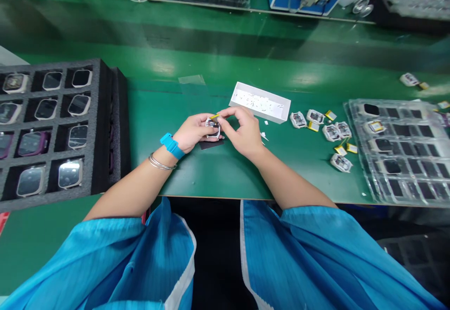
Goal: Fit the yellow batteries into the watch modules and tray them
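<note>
My left hand (pixel 192 132) is closed around an opened smartwatch case (pixel 212 129), a pale frame with its dark inner parts showing. At the top edge of the case, the thumb and forefinger of my right hand (pixel 243 129) pinch a small yellow piece (pixel 214 116), which looks like the edge of a battery. Part of it is hidden by the fingers. Beneath my left hand a flat dark card (pixel 211 145) lies on the green table. A blue wrist strap (pixel 172 146) and thin bangles circle my left wrist.
A white box (pixel 260 102) with small white scraps stands beyond my right hand. Several opened watch cases (pixel 315 117) with yellow batteries (pixel 313 126) lie to the right, before stacked clear trays (pixel 408 141). At left, a black foam tray (pixel 100 127) holds several watches. A shelf (pixel 211 3) runs across the back.
</note>
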A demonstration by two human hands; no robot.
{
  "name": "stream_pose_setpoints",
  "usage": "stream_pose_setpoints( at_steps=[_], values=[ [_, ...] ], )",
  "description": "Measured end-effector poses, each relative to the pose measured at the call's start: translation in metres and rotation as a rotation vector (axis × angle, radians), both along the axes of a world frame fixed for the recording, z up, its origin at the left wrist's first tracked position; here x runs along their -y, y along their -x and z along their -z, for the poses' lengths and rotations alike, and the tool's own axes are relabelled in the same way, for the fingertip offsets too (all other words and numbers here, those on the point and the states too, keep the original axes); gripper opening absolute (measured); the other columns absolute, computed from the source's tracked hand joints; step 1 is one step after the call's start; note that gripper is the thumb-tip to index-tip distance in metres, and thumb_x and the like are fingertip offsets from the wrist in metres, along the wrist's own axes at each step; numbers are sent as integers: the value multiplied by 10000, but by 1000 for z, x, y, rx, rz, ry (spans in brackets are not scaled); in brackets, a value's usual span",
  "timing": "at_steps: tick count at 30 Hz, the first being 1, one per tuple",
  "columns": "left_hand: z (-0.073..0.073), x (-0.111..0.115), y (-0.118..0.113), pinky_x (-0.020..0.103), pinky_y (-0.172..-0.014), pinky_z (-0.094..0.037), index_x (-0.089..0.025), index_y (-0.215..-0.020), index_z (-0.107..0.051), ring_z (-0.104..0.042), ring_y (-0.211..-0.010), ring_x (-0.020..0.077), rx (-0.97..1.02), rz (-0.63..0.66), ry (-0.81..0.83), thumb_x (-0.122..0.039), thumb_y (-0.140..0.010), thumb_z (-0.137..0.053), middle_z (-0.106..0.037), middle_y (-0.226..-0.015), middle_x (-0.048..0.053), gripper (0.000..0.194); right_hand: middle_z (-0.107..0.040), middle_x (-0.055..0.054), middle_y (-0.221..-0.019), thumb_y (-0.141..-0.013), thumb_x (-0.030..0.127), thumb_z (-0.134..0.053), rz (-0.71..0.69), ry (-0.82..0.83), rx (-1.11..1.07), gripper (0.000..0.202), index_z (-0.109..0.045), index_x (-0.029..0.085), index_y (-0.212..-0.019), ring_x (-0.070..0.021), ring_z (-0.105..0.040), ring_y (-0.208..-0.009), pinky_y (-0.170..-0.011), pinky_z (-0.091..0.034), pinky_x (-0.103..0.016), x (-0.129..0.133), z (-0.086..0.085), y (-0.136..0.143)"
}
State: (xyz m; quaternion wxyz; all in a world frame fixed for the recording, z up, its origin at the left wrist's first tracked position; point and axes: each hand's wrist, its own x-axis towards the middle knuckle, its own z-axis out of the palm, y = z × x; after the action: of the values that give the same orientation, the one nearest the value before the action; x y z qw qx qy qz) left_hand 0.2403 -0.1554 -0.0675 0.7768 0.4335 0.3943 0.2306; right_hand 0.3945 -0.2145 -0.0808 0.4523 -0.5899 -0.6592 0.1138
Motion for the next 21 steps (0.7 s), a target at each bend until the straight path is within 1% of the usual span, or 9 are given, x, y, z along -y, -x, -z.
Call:
stream_pose_setpoints(
  at_steps=[3,5,8,12,15,17,19,20,21],
  values=[
    [-1,0,0,222,-643,-589,-116,-913,-694,-679,-647,113,-21,-39,4,-19,-691,-688,-678,-734,-2,243,-756,-22,-964,-939,260,-593,-31,-3,103,64,-647,258,-905,-238,-669,-959,-1077,-428,-500,1,0,4],
    [-3,-1,1,226,-659,-590,-116,-933,-714,-674,-664,111,-19,-55,40,-28,-712,-644,-691,-763,10,247,-745,-22,-911,-939,246,-585,-58,1,143,92,-661,267,-891,-248,-654,-935,-1161,-336,-559,1,0,6],
    [-6,-4,2,264,-774,-607,-111,-980,-729,-692,-738,121,47,-85,158,-24,-725,-560,-720,-831,37,317,-718,-8,-841,-956,229,-552,-76,10,202,175,-695,284,-871,-239,-622,-883,-1234,-202,-608,2,1,7],
    [-4,-6,3,320,-882,-603,-87,-974,-718,-704,-779,137,140,-156,267,-55,-793,-533,-726,-856,69,261,-748,16,-911,-971,230,-550,-72,5,281,219,-741,310,-900,-214,-597,-868,-1260,-141,-626,2,3,5],
    [1,-8,4,321,-915,-591,-91,-1006,-710,-699,-770,123,156,-130,230,-52,-841,-596,-725,-860,64,204,-760,13,-1047,-969,230,-571,-95,33,295,205,-758,303,-928,-216,-610,-938,-1245,-167,-653,2,4,2],
    [3,-8,5,319,-937,-583,-100,-1054,-711,-704,-801,119,165,-91,191,-36,-835,-642,-736,-916,63,238,-744,-8,-1104,-958,228,-594,-100,50,263,180,-760,284,-917,-231,-619,-1029,-1217,-266,-632,1,6,-1],
    [6,-10,6,314,-926,-589,-115,-1092,-714,-715,-838,128,179,-59,149,-20,-802,-688,-747,-981,65,306,-701,-51,-1173,-920,229,-646,-80,59,171,110,-751,255,-937,-256,-606,-1148,-1163,-394,-567,-1,8,-5],
    [8,-10,7,306,-908,-594,-125,-1105,-715,-721,-855,135,186,-47,127,-16,-777,-717,-752,-1003,66,346,-664,-72,-1237,-892,236,-679,-73,74,101,121,-740,246,-996,-267,-592,-1204,-1130,-448,-532,-2,11,-7],
    [9,-10,7,296,-883,-601,-135,-1110,-716,-725,-862,141,192,-35,107,-17,-747,-748,-758,-1010,65,383,-620,-90,-1307,-867,243,-703,-80,101,13,224,-714,242,-1090,-273,-583,-1240,-1098,-491,-501,-4,13,-9]
  ],
)
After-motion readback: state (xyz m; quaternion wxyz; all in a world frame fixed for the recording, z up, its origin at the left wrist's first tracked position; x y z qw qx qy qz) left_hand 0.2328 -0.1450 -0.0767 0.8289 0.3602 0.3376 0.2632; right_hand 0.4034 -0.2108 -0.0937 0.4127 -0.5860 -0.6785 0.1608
